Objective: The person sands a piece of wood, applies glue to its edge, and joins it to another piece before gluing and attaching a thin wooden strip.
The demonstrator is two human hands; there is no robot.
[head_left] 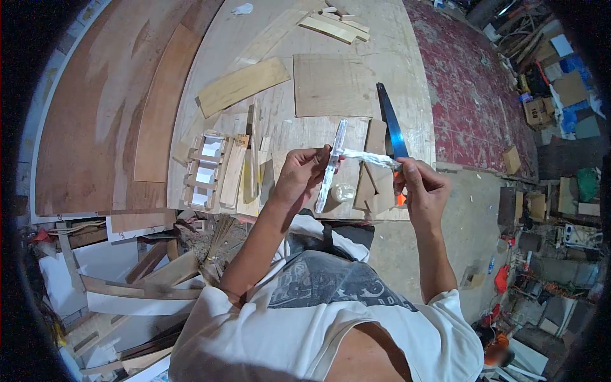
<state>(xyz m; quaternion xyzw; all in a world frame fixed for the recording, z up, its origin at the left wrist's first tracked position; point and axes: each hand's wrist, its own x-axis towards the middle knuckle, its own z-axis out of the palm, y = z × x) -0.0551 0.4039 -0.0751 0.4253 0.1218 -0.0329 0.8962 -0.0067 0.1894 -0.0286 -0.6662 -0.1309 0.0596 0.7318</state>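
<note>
My left hand [300, 178] is closed around the middle of a narrow strip [325, 191], which stands lengthwise and has white paste smeared along it. Between the closed fingers of my right hand [422, 189] is the end of a thin stick thickly coated in white paste [369, 157]. Its coated tip meets the strip right by my left fingertips. Below them on the table sits a small round tub of white paste [344, 193]. A handsaw [391, 118] with a dark blade lies beyond my right hand, its orange handle partly hidden by my fingers.
On the plywood table [242, 51] lie a square board [332, 85], a slanted plank [243, 86] and stacked strips [334, 27]. A small wooden frame with white panels [206, 170] stands at left. Large sheets [108, 108] lie beyond it; offcuts [172, 274] crowd the lower left.
</note>
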